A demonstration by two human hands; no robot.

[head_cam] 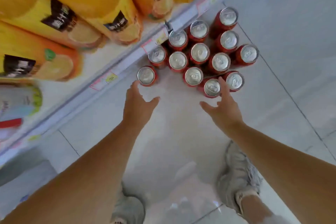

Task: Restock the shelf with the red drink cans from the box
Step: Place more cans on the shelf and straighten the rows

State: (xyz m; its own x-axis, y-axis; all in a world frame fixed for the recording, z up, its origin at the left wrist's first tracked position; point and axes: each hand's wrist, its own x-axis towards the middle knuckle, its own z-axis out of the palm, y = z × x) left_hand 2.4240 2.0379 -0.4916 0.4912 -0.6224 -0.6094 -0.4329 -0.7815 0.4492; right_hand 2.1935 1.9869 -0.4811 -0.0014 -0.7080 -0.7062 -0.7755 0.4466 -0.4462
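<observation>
13 red alu. drink cans (pixel 200 52) at 12 o'clock, none shelved yet; left hand (pixel 140 102) & right hand (pixel 223 105) reach, grips open.

You've got pale floor tiles (pixel 181 132) under you, and the red cans (pixel 200 52) stand upright right on them — a tight cluster far out by the shelf (pixel 125 58), with a lone can (pixel 146 75) just left of it. Your grey shoes (pixel 238 174) are planted near. Up on the shelf at left — big orange juice bottles (pixel 87 5), price tags (pixel 111 78) along its edge.
</observation>
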